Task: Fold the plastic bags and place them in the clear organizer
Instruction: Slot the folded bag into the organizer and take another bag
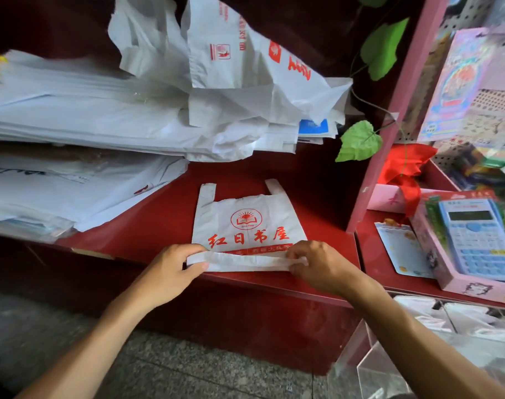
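A white plastic bag (247, 223) with a red book logo and red characters lies flat on the red counter (159, 226), handles pointing away from me. Its near edge is turned up into a narrow folded strip. My left hand (173, 266) pinches the left end of that strip between thumb and fingers. My right hand (314, 263) pinches the right end. The clear organizer (389, 364) stands below the counter at the lower right, holding crumpled clear and white plastic.
Stacks of flat white bags (87, 116) fill the left of the counter, with loose printed bags (245, 61) piled above. A pink shelf post (383, 139), green fake leaves (359, 142) and a boxed blue calculator (473, 240) stand at the right.
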